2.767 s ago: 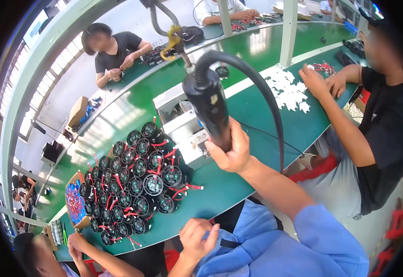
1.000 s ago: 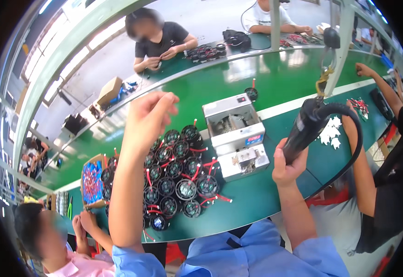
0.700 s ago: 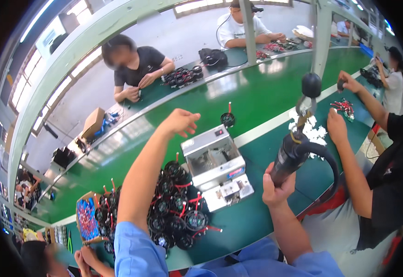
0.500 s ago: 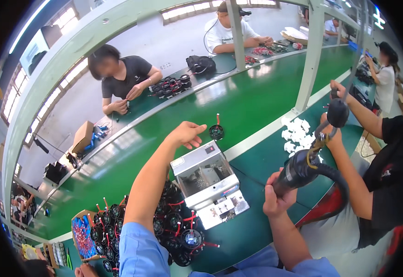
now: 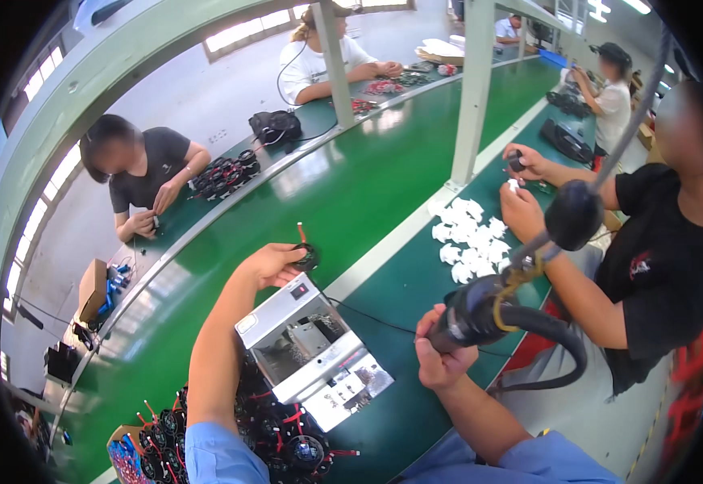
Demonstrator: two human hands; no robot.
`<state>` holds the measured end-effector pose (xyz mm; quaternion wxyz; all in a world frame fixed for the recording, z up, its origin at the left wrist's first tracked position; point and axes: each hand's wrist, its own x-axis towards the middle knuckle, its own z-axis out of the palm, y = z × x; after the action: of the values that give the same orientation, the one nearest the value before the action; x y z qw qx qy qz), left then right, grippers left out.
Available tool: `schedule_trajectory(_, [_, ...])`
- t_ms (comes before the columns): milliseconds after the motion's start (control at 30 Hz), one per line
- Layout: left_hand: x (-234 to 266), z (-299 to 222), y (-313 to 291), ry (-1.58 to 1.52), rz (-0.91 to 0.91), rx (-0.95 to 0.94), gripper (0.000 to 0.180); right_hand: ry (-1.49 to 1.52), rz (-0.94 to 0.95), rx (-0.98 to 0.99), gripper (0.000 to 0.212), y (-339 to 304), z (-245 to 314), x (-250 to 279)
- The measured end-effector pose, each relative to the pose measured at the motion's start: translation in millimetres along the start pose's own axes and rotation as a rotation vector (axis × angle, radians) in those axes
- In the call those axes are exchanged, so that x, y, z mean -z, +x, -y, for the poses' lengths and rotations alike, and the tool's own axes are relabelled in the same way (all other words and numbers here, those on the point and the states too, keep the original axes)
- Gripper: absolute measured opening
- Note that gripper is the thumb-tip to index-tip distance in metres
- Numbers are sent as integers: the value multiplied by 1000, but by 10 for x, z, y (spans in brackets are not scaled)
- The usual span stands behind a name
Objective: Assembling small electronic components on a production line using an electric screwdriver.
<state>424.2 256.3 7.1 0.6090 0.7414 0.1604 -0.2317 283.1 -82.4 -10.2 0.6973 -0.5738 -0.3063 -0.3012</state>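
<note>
My left hand reaches over the green conveyor, its thumb and fingers closed on a round black part with a red wire standing up from it. Just below that hand sits a grey metal box with an open top, silvery bits inside and a small plate at its front. My right hand is wrapped round the lower end of a black cylindrical tool with a thick bent hose. Beside my left forearm many similar round black parts with red wires are heaped, partly hidden by the arm.
White plastic pieces lie on the green table to the right, near a co-worker's hands. A pale metal post rises beside the green conveyor. Across it, another person works by a pile of black parts.
My left hand has closed on the round black part, which lay on the conveyor just ahead of its fingers. The whole view has swung, shifting the scene leftward. My right hand keeps its grip.
</note>
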Motion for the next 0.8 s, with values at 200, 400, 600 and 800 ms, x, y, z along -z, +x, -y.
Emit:
schedule_trajectory(200, [-75, -318, -534, -3, -139, -94, 30, 58, -97, 36, 47, 68, 46, -1])
schedule_trajectory(400, [-200, -907, -1866, 175, -324, -318, 35, 113, -238, -88, 30, 124, 187, 64])
schedule_trajectory(600, [-1259, -625, -3471, 177, -473, -610, 53, 100, -61, -140, 32, 285, 616, -27])
schedule_trajectory(800, [-2638, 246, -3893, -138, -424, -479, 26, 156, 543, -427, 34, 91, 1212, 221])
